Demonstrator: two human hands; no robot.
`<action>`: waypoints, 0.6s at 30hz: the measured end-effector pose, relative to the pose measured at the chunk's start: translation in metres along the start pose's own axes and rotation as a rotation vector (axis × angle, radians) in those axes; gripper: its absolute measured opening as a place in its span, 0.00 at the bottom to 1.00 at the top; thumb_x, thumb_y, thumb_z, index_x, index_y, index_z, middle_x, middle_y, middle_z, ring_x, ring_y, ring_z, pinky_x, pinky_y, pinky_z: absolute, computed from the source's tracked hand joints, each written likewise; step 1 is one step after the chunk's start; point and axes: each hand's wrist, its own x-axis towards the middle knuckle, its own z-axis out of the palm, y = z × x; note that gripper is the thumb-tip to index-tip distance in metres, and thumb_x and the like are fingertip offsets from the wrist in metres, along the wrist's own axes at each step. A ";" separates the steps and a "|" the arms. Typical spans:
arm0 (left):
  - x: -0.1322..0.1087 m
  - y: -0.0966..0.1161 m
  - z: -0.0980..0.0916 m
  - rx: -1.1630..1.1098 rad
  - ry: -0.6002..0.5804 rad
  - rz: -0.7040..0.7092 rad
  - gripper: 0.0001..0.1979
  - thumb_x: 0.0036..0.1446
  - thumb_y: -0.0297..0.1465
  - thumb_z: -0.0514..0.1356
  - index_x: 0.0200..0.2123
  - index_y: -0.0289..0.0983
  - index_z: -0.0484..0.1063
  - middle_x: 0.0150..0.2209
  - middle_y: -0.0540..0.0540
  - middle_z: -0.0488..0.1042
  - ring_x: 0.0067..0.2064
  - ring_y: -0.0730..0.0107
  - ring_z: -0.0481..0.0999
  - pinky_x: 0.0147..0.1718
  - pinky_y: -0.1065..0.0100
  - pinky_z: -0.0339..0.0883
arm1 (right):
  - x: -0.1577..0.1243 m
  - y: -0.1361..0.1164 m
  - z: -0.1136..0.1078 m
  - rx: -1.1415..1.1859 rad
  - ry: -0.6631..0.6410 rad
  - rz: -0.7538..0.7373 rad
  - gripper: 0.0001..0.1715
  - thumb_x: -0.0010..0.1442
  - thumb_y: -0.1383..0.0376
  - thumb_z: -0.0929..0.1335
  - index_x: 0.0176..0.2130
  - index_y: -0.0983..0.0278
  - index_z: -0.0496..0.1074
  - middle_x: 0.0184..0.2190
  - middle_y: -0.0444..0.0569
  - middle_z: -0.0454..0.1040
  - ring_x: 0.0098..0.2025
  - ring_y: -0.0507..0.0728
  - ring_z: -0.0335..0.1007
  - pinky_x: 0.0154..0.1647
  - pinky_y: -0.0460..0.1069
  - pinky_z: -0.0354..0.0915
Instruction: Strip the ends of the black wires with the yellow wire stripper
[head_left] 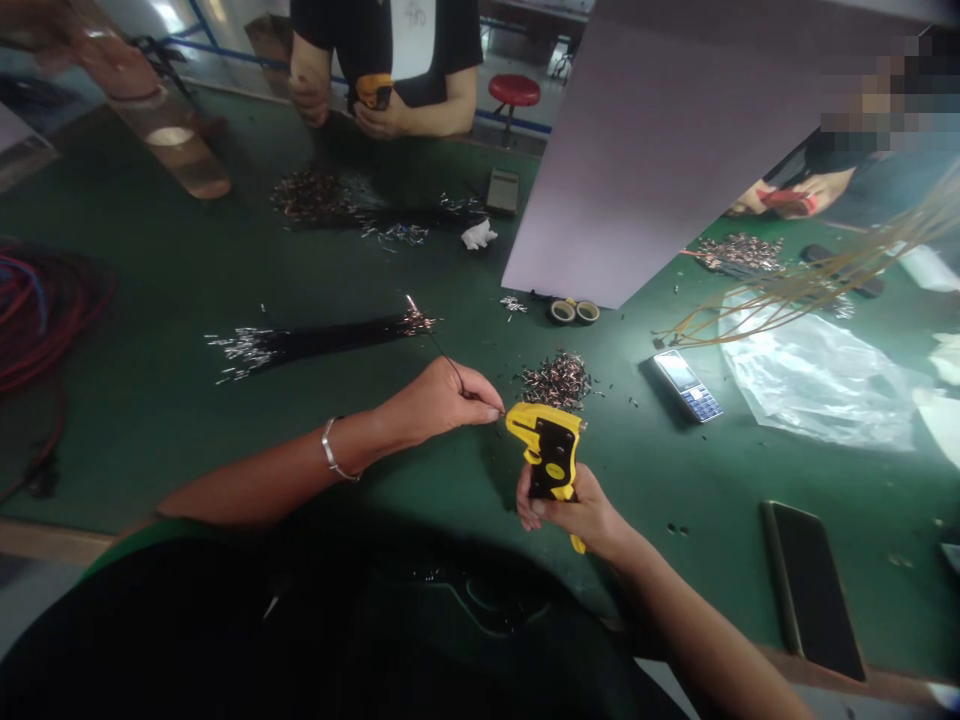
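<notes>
Left hand [439, 402]: fingers [480, 404] pinch a thin black wire [442, 360] just beside the yellow-and-black wire crimper [550, 450]. Right hand [577, 512]: fingers [551, 512] closed around the crimper's handle.

We are looking down on a workbench [675, 540], with a bundle of wires [315, 345] lying left of a heap of terminals [556, 381], while a keypad phone [686, 386] is sitting right of the heap, beside a plastic bag [814, 385], and a smartphone [814, 590] is lying nearer us.

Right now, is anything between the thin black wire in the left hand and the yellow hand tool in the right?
Nothing visible stands in the way. The left hand pinches the thin black wire just short of the yellow hand tool, held in the right hand, with only a small open gap between them.
</notes>
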 end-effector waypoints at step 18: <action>0.009 -0.010 -0.001 0.213 0.021 0.156 0.05 0.50 0.26 0.62 0.28 0.36 0.79 0.28 0.48 0.76 0.29 0.75 0.71 0.30 0.72 0.64 | 0.002 0.004 -0.002 -0.250 0.148 0.033 0.07 0.52 0.66 0.69 0.30 0.63 0.65 0.20 0.42 0.65 0.21 0.51 0.59 0.22 0.47 0.59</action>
